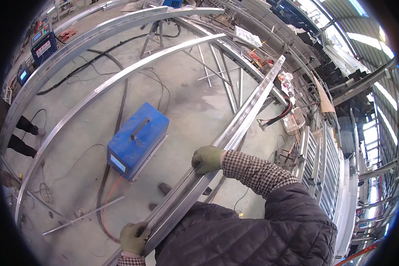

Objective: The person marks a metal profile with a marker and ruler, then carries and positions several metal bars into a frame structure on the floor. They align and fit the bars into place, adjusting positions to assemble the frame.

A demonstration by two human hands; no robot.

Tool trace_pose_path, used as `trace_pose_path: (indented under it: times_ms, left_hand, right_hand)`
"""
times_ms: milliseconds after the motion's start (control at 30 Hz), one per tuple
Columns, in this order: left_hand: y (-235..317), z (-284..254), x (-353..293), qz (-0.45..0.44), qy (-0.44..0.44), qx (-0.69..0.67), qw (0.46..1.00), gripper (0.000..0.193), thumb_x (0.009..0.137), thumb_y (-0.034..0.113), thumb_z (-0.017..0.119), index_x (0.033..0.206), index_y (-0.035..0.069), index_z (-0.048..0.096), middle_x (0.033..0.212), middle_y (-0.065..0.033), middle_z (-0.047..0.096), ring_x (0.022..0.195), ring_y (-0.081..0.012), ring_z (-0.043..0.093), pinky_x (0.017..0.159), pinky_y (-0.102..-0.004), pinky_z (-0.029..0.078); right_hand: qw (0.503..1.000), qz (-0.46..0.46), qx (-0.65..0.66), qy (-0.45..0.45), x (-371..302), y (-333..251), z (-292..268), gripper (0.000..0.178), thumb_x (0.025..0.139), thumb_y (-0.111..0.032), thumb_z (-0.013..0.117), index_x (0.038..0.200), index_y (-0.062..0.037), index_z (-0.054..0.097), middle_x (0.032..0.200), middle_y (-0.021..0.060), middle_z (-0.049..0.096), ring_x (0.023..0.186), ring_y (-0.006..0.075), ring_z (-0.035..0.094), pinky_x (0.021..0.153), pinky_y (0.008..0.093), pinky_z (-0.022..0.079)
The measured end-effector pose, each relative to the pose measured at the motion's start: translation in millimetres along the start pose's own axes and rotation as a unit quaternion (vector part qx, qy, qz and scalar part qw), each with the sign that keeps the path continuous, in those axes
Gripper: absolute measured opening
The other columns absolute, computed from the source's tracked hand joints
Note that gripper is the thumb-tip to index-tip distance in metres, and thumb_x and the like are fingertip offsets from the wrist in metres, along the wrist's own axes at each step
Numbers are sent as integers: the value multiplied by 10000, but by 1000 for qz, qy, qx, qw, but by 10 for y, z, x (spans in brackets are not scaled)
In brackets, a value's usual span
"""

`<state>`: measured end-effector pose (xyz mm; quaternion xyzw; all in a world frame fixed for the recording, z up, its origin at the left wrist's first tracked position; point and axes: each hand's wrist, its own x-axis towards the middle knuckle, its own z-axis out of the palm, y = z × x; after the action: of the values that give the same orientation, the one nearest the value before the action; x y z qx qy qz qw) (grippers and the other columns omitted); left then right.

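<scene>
Right hand, olive-green glove, closed over the long straight silver metal profile, fingers round its left edge. Left hand, same glove type, also gripping it, down near the lower picture edge. Profile lies slantwise in front of the torso; can't tell if one piece or two side by side. Far end well beyond right hand, up and right, close to red-and-black cables and a white plastic basket. Near end runs past left hand, out of view.

Left of right hand: blue box-shaped metal machine with top handle, apart from the profile, strip of bare grey concrete floor between. More open floor ahead of right hand, up to a curved silver metal rail. Thin silver metal rod on floor, left of left hand. Right of right hand, tighter: ribbed silver metal lengths.
</scene>
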<state>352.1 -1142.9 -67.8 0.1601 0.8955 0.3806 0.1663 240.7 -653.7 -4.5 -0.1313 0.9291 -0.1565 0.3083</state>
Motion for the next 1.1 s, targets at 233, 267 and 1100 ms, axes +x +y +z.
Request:
trace_pose_path:
  times_ms: [233, 267, 1100]
  left_hand:
    - [248, -276, 187, 24, -109, 30, 993, 341, 988, 311, 822, 1179, 32, 777, 915, -172, 727, 809, -363, 701, 741, -480, 571]
    - [281, -279, 182, -18, -89, -8, 996, 180, 919, 254, 843, 992, 90, 838, 850, -186, 711, 810, -415, 694, 718, -507, 548]
    - [392, -235, 562, -30, -207, -13, 978, 133, 944, 190, 831, 1050, 111, 816, 795, -159, 728, 720, -385, 703, 671, -512, 544]
  right_hand:
    - [995, 9, 66, 69, -104, -22, 57, 252, 893, -304, 804, 1067, -123, 828, 1080, 109, 787, 1051, 335, 749, 937, 462, 607]
    - [994, 17, 66, 87, -123, -29, 84, 245, 900, -299, 798, 1069, -124, 826, 1071, 105, 787, 1040, 331, 750, 929, 461, 609]
    - [978, -48, 151, 135, -119, 11, 186, 212, 1002, -307, 736, 1056, -102, 738, 932, 72, 718, 889, 283, 727, 757, 432, 603]
